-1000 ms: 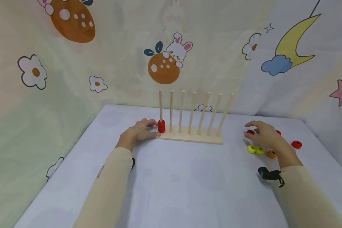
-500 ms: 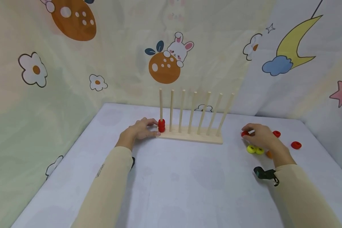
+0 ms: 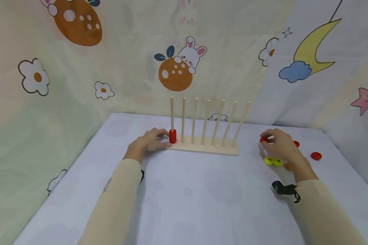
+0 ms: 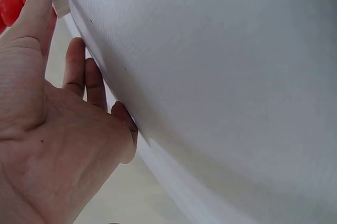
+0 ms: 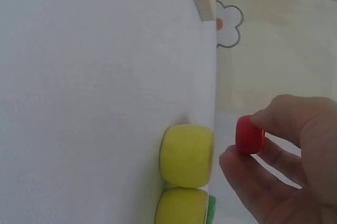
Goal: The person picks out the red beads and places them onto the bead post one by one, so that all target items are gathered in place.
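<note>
My left hand (image 3: 150, 140) holds the left end of a wooden peg rack (image 3: 202, 147), thumb at the front of its base. Red beads (image 3: 172, 136) are stacked low on the leftmost peg, right beside those fingers; the other pegs carry no beads. Over at the right, my right hand (image 3: 280, 145) pinches a red bead (image 5: 249, 135) between thumb and fingertips, and the right wrist view shows it raised off the table. Two yellow beads (image 3: 273, 161) lie side by side just below this hand.
An orange bead (image 3: 288, 166) is partly covered by the right wrist. Two more red beads, one nearer (image 3: 296, 143) and one farther right (image 3: 316, 156), lie past the hand. A green bead (image 5: 211, 209) peeks from behind the yellow ones. Printed cloth (image 3: 135, 68) hangs behind the table.
The right hand went from spread fingers over the beads to pinching a red one, then lifted it slightly. My left hand stayed at the rack's end.
</note>
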`<action>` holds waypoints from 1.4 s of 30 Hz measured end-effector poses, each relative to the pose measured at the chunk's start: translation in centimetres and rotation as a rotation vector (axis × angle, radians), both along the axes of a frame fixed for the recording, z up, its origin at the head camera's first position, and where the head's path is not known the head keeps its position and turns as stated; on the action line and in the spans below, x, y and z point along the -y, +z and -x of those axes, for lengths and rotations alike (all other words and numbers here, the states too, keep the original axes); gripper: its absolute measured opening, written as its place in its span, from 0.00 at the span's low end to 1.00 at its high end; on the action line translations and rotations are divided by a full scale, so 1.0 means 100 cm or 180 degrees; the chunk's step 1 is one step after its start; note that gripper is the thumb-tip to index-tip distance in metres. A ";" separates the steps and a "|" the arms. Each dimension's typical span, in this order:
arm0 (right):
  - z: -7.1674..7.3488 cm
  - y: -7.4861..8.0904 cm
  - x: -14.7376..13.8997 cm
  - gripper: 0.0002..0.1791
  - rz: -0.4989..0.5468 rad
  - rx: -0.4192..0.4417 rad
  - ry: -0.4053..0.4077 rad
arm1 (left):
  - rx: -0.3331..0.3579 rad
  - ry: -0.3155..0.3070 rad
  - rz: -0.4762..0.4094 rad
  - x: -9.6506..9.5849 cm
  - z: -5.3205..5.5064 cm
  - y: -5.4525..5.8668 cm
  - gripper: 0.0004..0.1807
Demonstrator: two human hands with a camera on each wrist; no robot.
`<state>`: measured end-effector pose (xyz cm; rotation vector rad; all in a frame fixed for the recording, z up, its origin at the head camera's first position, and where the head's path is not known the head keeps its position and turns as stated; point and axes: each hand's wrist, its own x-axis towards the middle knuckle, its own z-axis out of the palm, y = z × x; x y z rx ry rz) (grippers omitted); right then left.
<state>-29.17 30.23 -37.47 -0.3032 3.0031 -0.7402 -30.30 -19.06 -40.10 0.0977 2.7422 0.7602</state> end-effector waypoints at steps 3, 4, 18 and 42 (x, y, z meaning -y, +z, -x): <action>-0.004 0.002 -0.004 0.21 0.0141 -0.0171 -0.0026 | -0.0005 0.0002 0.0004 -0.001 0.003 0.000 0.30; -0.005 0.001 -0.003 0.21 0.0187 -0.0223 -0.0019 | 0.0002 0.0005 0.0006 0.000 0.003 -0.001 0.30; -0.022 0.021 0.008 0.18 0.0203 -0.0604 0.0099 | 0.0013 0.0017 -0.0040 -0.002 0.001 0.000 0.31; -0.041 0.026 0.042 0.17 0.0589 -0.1158 0.0730 | 0.0054 0.0021 -0.0048 -0.001 0.001 -0.001 0.32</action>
